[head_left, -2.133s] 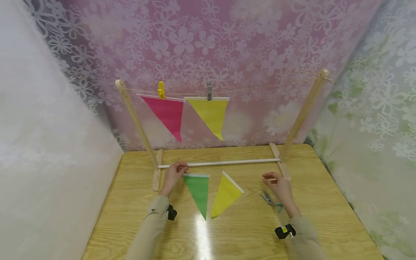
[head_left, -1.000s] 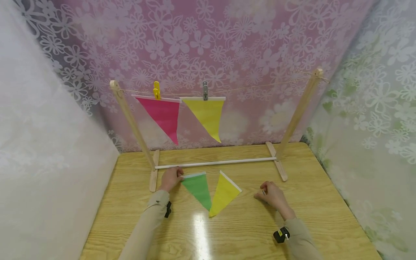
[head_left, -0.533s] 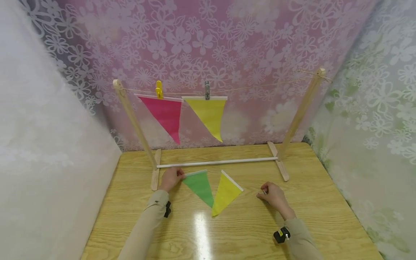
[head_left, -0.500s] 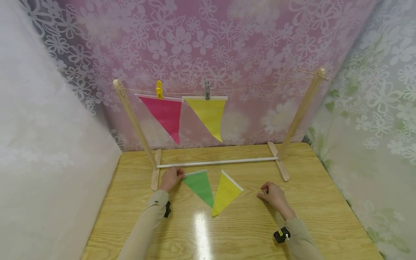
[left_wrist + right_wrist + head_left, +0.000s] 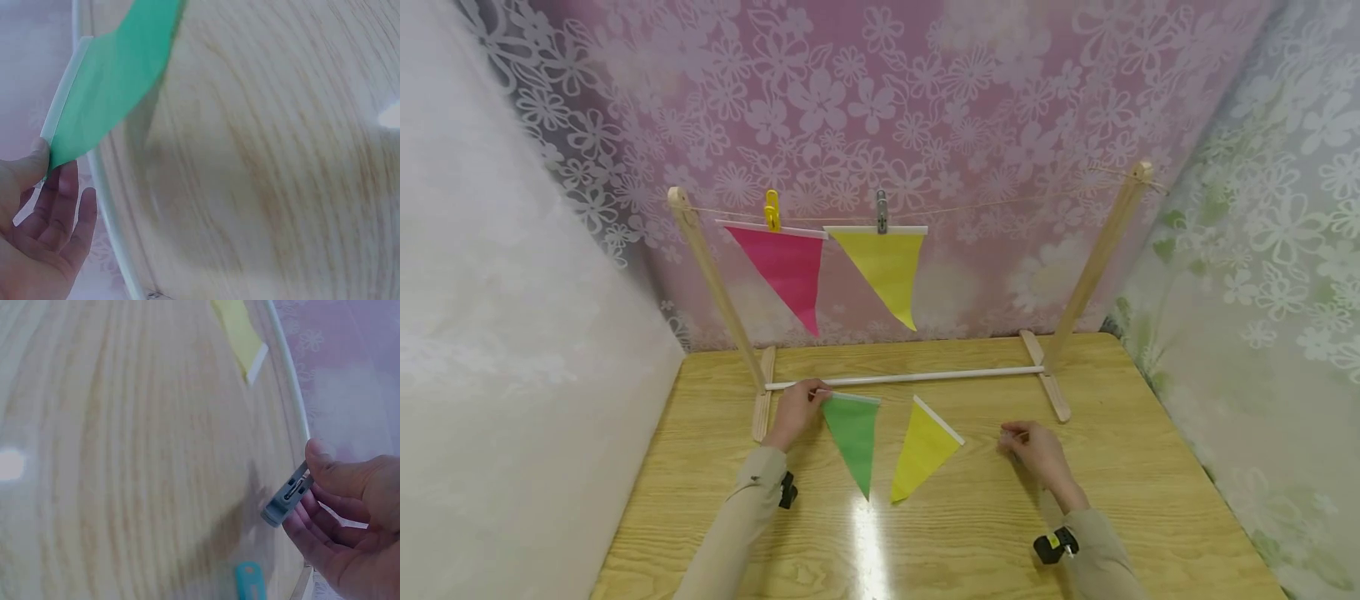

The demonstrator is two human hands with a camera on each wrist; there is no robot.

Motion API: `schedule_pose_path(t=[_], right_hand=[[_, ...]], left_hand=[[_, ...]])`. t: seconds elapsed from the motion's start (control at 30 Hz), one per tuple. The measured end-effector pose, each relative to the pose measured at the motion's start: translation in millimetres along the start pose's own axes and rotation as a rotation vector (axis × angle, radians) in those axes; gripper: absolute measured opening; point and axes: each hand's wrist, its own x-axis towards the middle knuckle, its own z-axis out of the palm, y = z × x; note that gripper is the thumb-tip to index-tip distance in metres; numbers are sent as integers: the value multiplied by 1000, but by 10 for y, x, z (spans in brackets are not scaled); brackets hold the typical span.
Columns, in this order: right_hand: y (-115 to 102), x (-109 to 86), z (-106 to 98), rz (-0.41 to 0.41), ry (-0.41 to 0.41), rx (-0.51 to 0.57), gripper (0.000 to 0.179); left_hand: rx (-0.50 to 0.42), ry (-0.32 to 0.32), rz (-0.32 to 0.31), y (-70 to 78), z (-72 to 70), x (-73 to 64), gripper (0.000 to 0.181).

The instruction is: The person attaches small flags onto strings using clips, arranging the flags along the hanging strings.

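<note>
My left hand pinches the white-edged top left corner of a green triangular pennant. In the left wrist view this pennant bends as it hangs from thumb and fingers, close over the table. My right hand is at the right and holds a grey clothespin between thumb and fingers, best seen in the right wrist view. A yellow pennant lies on the table between the hands. Below the right hand lies a teal clothespin, partly cut off by the frame.
Behind the hands stands a wooden frame with a left post, a right post and a white bottom rod. From its string hang a pink pennant under a yellow clothespin and a yellow pennant under a grey one.
The right hand has picked up the grey clothespin from the table. The left hand has gripped the green pennant's corner and raised it; its tip has swung left, away from the yellow pennant.
</note>
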Motion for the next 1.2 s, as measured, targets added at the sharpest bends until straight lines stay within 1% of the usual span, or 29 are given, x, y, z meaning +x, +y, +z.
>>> schedule_pose_path(t=[0.1, 0.23, 0.43, 0.57, 0.73, 0.87, 1.0, 1.1, 1.2], right_hand=[[-16, 2, -27, -24, 10, 20, 32], [-54, -8, -62, -29, 22, 61, 33], [-60, -5, -85, -12, 41, 111, 34], [-38, 15, -95, -5, 53, 134, 36], [-26, 42, -120, -7, 67, 157, 40], [-47, 55, -134, -9, 85, 192, 40], [-47, 66, -132, -19, 100, 228, 42], [-48, 77, -132, -28, 112, 236, 42], [-70, 85, -144, -34, 132, 232, 40]], left_hand=[[-19, 15, -4, 51, -16, -8, 14], [-49, 32, 12, 103, -31, -20, 15], [-57, 45, 35, 121, -36, -32, 14], [-77, 43, 34, 139, -51, -33, 15], [-82, 54, 64, 186, -74, -28, 17], [-84, 63, 76, 247, -94, -33, 18], [-113, 57, 88, 318, -117, -43, 20], [-127, 52, 98, 368, -134, -49, 22], [-119, 58, 106, 423, -148, -55, 21]])
